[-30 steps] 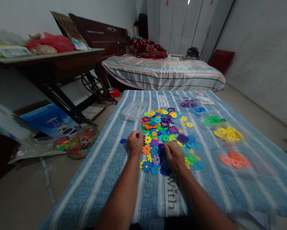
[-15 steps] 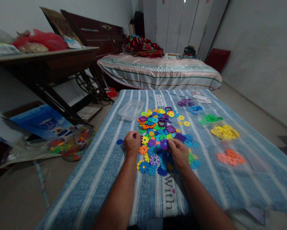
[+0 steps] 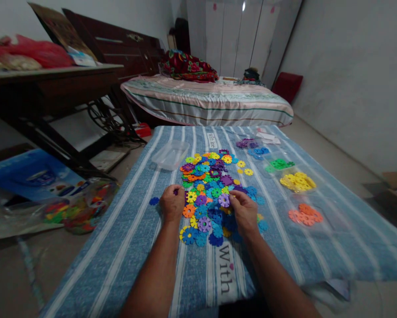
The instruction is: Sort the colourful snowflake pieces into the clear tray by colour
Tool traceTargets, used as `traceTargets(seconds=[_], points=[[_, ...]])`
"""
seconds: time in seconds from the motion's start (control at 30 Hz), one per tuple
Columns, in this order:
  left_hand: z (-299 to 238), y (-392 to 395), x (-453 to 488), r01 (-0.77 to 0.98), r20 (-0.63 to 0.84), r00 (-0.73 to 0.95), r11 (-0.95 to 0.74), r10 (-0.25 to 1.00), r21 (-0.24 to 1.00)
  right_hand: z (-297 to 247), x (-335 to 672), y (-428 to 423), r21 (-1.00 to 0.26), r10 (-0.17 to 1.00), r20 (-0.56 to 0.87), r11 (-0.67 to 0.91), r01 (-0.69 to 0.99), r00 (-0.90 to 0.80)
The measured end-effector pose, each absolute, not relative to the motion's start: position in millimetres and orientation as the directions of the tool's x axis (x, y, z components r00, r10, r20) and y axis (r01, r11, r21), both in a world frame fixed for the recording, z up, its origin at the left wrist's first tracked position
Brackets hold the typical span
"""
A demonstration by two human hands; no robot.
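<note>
Pinching a light-purple notched disc (image 3: 224, 200) in the right hand (image 3: 246, 213), below and right of frame centre.
Round, equal in every direction across; turned broad-face to the camera, over a heap of coloured discs (image 3: 216, 215) on the cloth-covered bench (image 3: 119, 251). Holding a dark-purple piece (image 3: 175, 192) in the curled left hand (image 3: 172, 204), lower left of centre, mostly hidden, pointing unclear.

"With" (image 3: 225, 270) is printed in dark letters on a white stripe of the cloth (image 3: 115, 265), near the person, running sideways with a pink heart (image 3: 232, 266) beside the "i". At the cloth's far end, a smaller "with" (image 3: 211, 140) begins another print; its second word, perhaps "me", is unclear. Lettering on the blue box (image 3: 16, 174) is too blurred to read.
</note>
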State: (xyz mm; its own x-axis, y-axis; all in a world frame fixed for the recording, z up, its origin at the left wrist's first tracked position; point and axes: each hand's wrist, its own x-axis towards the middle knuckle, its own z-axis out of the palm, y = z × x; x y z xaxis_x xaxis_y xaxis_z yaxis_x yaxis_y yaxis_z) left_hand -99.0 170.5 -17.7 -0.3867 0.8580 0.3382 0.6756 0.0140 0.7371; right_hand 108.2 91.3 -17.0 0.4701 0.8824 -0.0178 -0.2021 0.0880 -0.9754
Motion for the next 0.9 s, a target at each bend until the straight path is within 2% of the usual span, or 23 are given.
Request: traceTargets(seconds=[0.33,0.57,0.9], points=[[-18.5,175.6,-101.3,0.675,0.351,-0.385,0.0,0.854,0.738,-9.9,111.7,89.5,-0.964,0.893,0.02,0.136,-0.228,0.449],[-15.7,176.1,-100.5,0.671,0.326,-0.386,0.02,0.863,0.741,-3.2,135.8,90.6,-0.987,0.876,0.071,0.132,-0.096,0.477],[-13.0,174.8,-99.7,0.688,0.309,-0.382,0.045,0.871,0.724,-3.7,151.7,76.4,-0.995,0.868,0.078,0.097,-0.013,0.491]])
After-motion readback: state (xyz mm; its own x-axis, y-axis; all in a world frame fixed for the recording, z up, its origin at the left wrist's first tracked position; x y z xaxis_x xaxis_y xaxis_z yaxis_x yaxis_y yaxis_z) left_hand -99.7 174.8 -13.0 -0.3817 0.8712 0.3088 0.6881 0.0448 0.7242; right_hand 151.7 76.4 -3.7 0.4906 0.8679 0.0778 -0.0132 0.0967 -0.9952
